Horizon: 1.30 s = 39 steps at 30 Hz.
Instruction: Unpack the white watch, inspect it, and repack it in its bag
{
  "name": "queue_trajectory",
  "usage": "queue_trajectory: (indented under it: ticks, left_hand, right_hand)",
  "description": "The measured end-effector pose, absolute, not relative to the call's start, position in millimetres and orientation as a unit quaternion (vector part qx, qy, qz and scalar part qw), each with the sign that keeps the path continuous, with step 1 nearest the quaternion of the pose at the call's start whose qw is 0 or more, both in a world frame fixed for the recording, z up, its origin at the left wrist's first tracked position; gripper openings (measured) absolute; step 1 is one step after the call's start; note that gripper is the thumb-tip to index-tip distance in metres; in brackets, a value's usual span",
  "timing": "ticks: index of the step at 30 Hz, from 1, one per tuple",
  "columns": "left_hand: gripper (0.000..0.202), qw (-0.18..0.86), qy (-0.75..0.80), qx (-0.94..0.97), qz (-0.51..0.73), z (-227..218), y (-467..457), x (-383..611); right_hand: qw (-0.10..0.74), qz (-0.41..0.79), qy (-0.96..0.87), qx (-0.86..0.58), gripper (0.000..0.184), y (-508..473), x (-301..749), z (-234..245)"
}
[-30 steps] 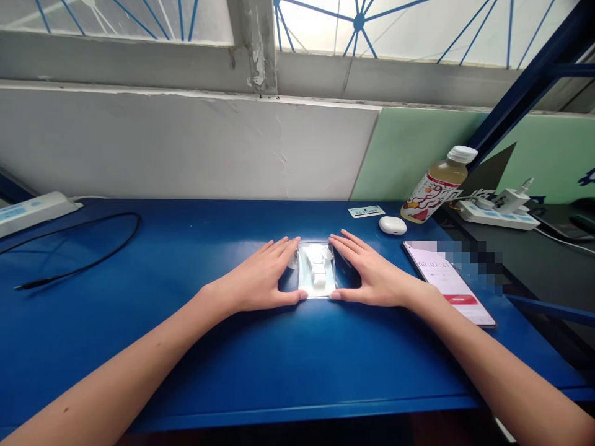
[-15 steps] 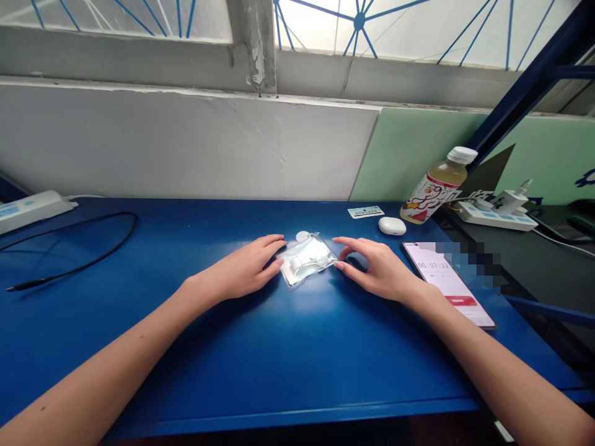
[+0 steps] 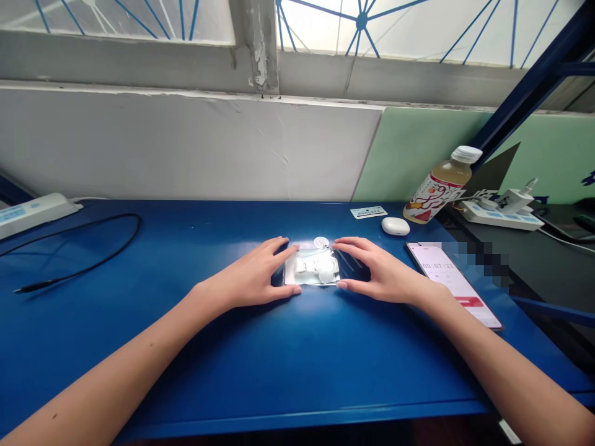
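A small clear plastic bag (image 3: pixel 312 271) with white parts inside lies flat on the blue table (image 3: pixel 232 347). My left hand (image 3: pixel 253 277) rests at its left edge, fingers spread, thumb and fingertips touching the bag. My right hand (image 3: pixel 377 272) mirrors it at the right edge, fingers stretched out and touching the bag. A small white round piece (image 3: pixel 320 241) sits just behind the bag.
A phone (image 3: pixel 453 283) with a lit timer screen lies right of my right hand. Behind it are a white earbud case (image 3: pixel 395 226), a small card (image 3: pixel 368 212) and a leaning drink bottle (image 3: pixel 441 184). A black cable (image 3: pixel 79 251) and a power strip (image 3: pixel 32 212) lie left.
The bag has been turned from upright, through a diagonal, to lying crosswise. Both hands lifted off and came back to its two short edges.
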State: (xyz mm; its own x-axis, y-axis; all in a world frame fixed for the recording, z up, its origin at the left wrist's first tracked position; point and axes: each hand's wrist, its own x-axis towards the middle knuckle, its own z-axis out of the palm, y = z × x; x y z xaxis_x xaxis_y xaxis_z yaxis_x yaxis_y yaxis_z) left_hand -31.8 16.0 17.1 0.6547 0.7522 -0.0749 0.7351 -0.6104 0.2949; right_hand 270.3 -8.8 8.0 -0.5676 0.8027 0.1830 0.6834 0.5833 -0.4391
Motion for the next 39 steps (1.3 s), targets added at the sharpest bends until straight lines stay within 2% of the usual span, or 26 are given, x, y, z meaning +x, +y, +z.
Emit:
queue_trajectory:
  ticks: [14, 23, 27, 30, 33, 35, 39]
  left_hand:
    - [0.091, 0.129, 0.414, 0.901, 0.021, 19, 13, -27]
    - [0.089, 0.115, 0.412, 0.904, 0.006, 17, 17, -29]
    - [0.087, 0.115, 0.406, 0.907, 0.006, 17, 18, -30]
    - [0.076, 0.104, 0.396, 0.912, 0.017, 17, 20, -30]
    - [0.068, 0.1, 0.388, 0.916, 0.034, 17, 20, -29]
    - [0.063, 0.11, 0.389, 0.913, 0.055, 18, 20, -28]
    - [0.055, 0.141, 0.379, 0.898, 0.173, 18, 17, -23]
  right_hand:
    - [0.177, 0.182, -0.857, -0.45, 0.07, -9, 270, 11]
    - [0.161, 0.149, -0.878, -0.425, 0.08, -10, 271, 11]
    - [0.165, 0.146, -0.873, -0.435, 0.068, -8, 272, 8]
    - [0.184, 0.127, -0.877, -0.425, 0.059, -8, 270, 7]
    - [0.21, 0.107, -0.892, -0.385, 0.04, -9, 267, 7]
    - [0.247, 0.107, -0.891, -0.366, 0.033, -10, 264, 7]
    - [0.387, 0.18, -0.819, -0.384, 0.026, -11, 259, 8]
